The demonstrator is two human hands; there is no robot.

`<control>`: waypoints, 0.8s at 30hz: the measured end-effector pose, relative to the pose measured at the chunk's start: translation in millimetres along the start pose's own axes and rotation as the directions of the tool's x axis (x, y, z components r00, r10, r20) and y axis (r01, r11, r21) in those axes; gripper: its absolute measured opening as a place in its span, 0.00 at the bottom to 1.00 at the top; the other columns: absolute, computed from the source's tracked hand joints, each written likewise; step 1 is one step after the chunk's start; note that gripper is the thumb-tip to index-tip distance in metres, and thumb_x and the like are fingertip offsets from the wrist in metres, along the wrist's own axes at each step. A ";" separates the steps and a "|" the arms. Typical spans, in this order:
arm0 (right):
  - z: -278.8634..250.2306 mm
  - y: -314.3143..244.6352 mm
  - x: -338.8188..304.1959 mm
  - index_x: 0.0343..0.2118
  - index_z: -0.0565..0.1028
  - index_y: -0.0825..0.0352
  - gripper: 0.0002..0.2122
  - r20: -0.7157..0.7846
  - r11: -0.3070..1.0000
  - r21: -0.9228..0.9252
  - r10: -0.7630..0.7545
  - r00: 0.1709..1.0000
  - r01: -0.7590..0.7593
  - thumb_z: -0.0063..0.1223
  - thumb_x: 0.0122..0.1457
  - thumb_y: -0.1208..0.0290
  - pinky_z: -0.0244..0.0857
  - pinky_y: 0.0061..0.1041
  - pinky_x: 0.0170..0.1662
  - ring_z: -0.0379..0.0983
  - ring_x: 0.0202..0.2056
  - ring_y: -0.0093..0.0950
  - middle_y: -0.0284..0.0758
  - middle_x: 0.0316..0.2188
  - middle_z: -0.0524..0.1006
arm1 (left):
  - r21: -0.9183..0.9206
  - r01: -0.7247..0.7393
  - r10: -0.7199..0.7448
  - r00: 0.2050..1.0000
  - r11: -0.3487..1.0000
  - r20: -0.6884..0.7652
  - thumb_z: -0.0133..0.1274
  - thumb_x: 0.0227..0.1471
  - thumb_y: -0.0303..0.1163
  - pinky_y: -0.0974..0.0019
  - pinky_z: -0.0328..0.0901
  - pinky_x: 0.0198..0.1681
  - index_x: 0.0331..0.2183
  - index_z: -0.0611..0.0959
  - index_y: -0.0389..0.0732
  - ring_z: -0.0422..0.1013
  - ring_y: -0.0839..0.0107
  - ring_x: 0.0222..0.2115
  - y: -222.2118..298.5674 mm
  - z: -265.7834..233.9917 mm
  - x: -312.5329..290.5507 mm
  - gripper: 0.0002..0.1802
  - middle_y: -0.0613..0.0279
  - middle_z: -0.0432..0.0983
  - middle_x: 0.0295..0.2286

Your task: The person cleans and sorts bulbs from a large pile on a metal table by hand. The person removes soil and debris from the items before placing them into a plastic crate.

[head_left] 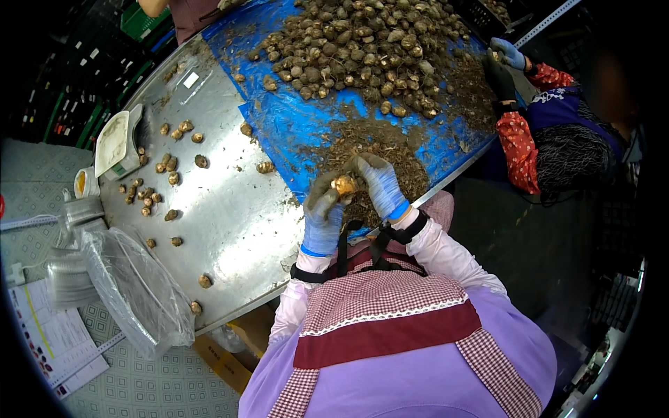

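Note:
Both my hands wear blue work gloves with dirt-darkened fingers. Between them is a small taro corm (344, 185), its pale yellowish-brown flesh showing on the side facing up. My left hand (323, 214) is closed around its left side, and my right hand (380, 182) grips it from the right with bent fingers. The hands are above the near edge of the table, over a heap of brown peelings and soil (390, 150) on a blue plastic sheet (268, 143). Farther back rises a large pile of unpeeled brown taros (362, 52).
Loose taros (173, 178) lie scattered over the metal tabletop (237, 230) to the left. Beyond them stands a pale scale (117, 143), with clear plastic bags (136, 285) at the table's left edge. A co-worker's gloved hands (503, 66) are at the right side.

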State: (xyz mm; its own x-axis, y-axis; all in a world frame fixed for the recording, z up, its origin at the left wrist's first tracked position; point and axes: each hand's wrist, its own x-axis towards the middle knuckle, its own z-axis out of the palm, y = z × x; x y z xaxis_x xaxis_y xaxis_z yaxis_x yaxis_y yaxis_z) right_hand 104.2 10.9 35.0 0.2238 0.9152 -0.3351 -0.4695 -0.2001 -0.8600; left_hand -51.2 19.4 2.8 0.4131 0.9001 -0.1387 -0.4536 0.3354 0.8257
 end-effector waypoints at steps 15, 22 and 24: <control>5.3 -24.3 -14.4 0.42 0.76 0.70 0.11 0.159 0.752 -0.598 -0.228 0.960 0.278 0.61 0.59 0.72 0.70 0.20 0.40 0.74 0.37 0.20 0.33 0.36 0.78 | 0.071 0.098 -0.079 0.968 0.993 -0.237 0.59 0.56 0.42 0.67 0.70 0.48 0.56 0.74 0.37 0.72 0.68 0.45 32.4 21.3 -7.9 0.30 0.56 0.74 0.47; 1.3 4.3 -11.9 0.40 0.77 0.70 0.09 0.054 0.889 -0.397 -0.225 0.973 0.228 0.55 0.63 0.69 0.65 0.18 0.36 0.70 0.34 0.17 0.31 0.33 0.78 | 0.197 -0.041 0.075 0.983 0.980 -0.166 0.63 0.52 0.38 0.67 0.67 0.49 0.55 0.74 0.35 0.71 0.71 0.46 28.7 18.1 -10.2 0.32 0.57 0.74 0.48; -4.0 3.7 -11.2 0.42 0.76 0.70 0.11 0.063 0.910 -0.384 -0.142 0.988 0.155 0.54 0.64 0.67 0.66 0.18 0.38 0.71 0.35 0.18 0.31 0.35 0.78 | 0.129 -0.038 0.054 0.991 0.991 -0.121 0.64 0.51 0.37 0.67 0.66 0.50 0.55 0.74 0.34 0.71 0.70 0.47 27.1 13.2 -10.3 0.33 0.57 0.74 0.49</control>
State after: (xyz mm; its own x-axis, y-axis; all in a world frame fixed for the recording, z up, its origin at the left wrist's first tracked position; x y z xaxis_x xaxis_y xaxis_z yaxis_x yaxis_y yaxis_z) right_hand 103.3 -1.4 34.1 0.2342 0.9545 -0.1847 -0.0648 -0.1743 -0.9826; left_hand -57.3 15.5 33.8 0.2897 0.9438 -0.1587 -0.3632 0.2619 0.8942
